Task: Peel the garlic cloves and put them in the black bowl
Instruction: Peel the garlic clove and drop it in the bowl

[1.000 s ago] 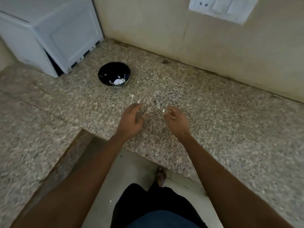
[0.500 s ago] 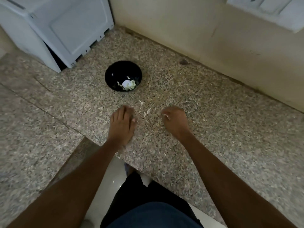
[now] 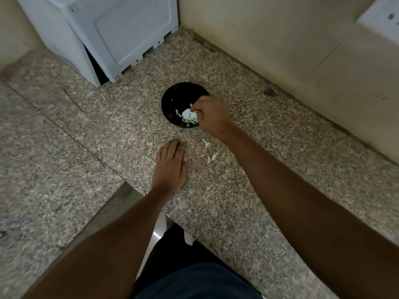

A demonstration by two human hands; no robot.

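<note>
Garlic (image 3: 188,116) sits in the black bowl (image 3: 172,100), right under the right hand (image 3: 210,117). Its fingers pinch together there; holding anything, I cannot tell. The left hand (image 3: 170,167) lies flat on the counter (image 3: 280,169) nearby.

Place: a home kitchen corner
Worktop: speckled granite counter (image 3: 280,160), L-shaped, met plain cream walls (image 3: 269,35)
Appliance: a white appliance casing (image 3: 121,33) stood in the corner
Fittings: a white wall socket plate (image 3: 384,20) sat above the counter
Food: garlic skins (image 3: 212,157) lay scattered
</note>
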